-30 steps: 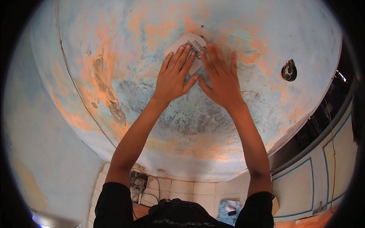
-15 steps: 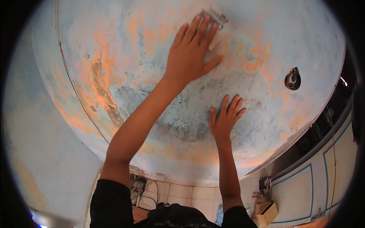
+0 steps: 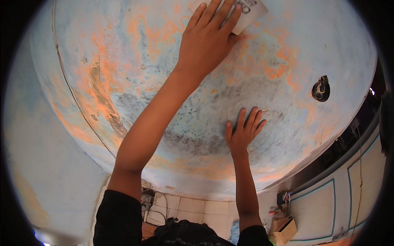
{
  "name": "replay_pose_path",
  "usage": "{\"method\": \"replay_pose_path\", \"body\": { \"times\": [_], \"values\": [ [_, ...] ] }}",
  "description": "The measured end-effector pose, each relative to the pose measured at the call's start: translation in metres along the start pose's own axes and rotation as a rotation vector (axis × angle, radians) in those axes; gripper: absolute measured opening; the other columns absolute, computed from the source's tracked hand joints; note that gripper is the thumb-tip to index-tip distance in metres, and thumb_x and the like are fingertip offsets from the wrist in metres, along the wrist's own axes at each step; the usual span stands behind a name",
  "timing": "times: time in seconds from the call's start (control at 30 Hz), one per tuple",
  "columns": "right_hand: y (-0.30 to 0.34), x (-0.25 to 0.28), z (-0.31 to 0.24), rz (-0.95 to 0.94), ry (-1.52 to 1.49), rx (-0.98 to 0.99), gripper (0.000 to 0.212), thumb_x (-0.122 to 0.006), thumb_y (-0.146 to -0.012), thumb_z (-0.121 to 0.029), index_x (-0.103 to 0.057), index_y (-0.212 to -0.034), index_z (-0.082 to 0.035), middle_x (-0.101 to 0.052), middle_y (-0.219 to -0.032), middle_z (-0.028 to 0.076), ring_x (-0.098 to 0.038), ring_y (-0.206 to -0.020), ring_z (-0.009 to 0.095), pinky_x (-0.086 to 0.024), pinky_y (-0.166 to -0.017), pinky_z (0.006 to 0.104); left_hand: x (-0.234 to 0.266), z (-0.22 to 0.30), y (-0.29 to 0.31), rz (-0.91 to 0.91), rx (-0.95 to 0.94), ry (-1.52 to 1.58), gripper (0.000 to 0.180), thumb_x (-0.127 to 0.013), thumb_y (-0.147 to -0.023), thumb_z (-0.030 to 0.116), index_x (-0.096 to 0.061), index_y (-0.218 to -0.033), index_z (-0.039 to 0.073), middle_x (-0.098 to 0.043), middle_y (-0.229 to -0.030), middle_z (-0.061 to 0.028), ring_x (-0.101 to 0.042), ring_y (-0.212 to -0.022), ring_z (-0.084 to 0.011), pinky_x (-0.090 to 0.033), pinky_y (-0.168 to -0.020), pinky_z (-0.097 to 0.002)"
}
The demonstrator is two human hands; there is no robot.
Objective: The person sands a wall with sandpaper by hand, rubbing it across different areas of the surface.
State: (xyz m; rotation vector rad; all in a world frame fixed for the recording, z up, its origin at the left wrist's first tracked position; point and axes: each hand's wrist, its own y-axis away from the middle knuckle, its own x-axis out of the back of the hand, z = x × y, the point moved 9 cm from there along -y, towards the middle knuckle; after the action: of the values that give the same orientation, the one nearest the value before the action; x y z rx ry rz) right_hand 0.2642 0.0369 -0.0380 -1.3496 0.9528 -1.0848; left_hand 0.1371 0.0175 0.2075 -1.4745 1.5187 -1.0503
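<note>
My left hand (image 3: 207, 45) is high on a patchy wall (image 3: 197, 110) of pale blue, orange and grey. Its fingers press a pale sheet of sandpaper (image 3: 250, 17) with dark print on its back flat to the surface. Part of the sheet lies hidden under the fingers, and the thumb is at its lower edge. Lower down and to the right, my right hand (image 3: 243, 133) rests on the wall with spread fingers, holding nothing.
A round wall hole (image 3: 321, 89) with wires in it is at the right. A thin cable (image 3: 65, 78) runs down the left side. Below are floor tiles (image 3: 191, 205), an open cardboard box (image 3: 284, 231) and a panelled door with teal lines (image 3: 314, 209).
My left hand has slid a little upward with the sandpaper, and its thumb has drawn in. My right hand stays at about the same place on the wall. The view has shifted slightly.
</note>
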Motion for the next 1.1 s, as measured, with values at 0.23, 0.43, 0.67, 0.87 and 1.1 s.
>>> {"method": "replay_pose_path", "body": {
  "times": [0.23, 0.43, 0.67, 0.87, 1.1],
  "values": [
    [0.001, 0.001, -0.001, -0.038, -0.012, 0.040, 0.056, -0.036, -0.096, -0.041, -0.038, -0.140, -0.007, -0.026, -0.148, 0.023, -0.020, -0.139, 0.040, -0.005, -0.110, 0.0568, 0.000, 0.004, 0.060, 0.039, -0.215, 0.270, 0.045, -0.072, -0.077, 0.031, -0.062, -0.118, 0.016, -0.051, -0.134, 0.0014, -0.043, -0.127, -0.0189, -0.041, -0.101, -0.0361],
    [0.000, 0.002, -0.001, -0.022, 0.010, 0.037, 0.056, -0.035, -0.096, -0.041, -0.037, -0.141, -0.007, -0.025, -0.148, 0.023, -0.020, -0.138, 0.040, -0.006, -0.110, 0.0573, 0.004, -0.008, 0.006, 0.100, -0.219, 0.280, 0.064, -0.073, -0.071, 0.028, -0.052, -0.130, 0.018, -0.046, -0.139, 0.0015, -0.039, -0.131, -0.0176, -0.039, -0.103, -0.0365],
    [0.004, -0.001, 0.001, -0.021, 0.022, 0.017, 0.054, -0.037, -0.094, -0.042, -0.043, -0.138, -0.011, -0.033, -0.145, 0.022, -0.025, -0.137, 0.039, -0.009, -0.109, 0.0590, 0.022, -0.002, -0.010, 0.185, -0.139, 0.325, 0.053, -0.061, -0.085, 0.037, -0.052, -0.124, 0.001, -0.042, -0.137, -0.0190, -0.040, -0.127, -0.0325, -0.034, -0.103, -0.0450],
    [0.003, -0.001, 0.000, -0.005, -0.009, 0.022, 0.054, -0.037, -0.094, -0.042, -0.042, -0.138, -0.011, -0.033, -0.144, 0.023, -0.024, -0.137, 0.040, -0.009, -0.109, 0.0600, 0.016, 0.003, -0.007, 0.235, -0.192, 0.251, 0.046, -0.058, -0.086, 0.037, -0.056, -0.122, 0.009, -0.047, -0.134, -0.0083, -0.042, -0.127, -0.0244, -0.037, -0.103, -0.0388],
    [0.004, 0.001, 0.002, -0.027, -0.005, 0.029, 0.054, -0.039, -0.093, -0.041, -0.042, -0.138, -0.010, -0.032, -0.144, 0.024, -0.024, -0.136, 0.042, -0.009, -0.109, 0.0601, -0.014, 0.017, 0.066, -0.031, -0.457, 0.293, 0.068, -0.069, -0.074, 0.027, -0.044, -0.136, 0.017, -0.041, -0.143, 0.0011, -0.033, -0.135, -0.0175, -0.030, -0.110, -0.0352]
  ]
}}
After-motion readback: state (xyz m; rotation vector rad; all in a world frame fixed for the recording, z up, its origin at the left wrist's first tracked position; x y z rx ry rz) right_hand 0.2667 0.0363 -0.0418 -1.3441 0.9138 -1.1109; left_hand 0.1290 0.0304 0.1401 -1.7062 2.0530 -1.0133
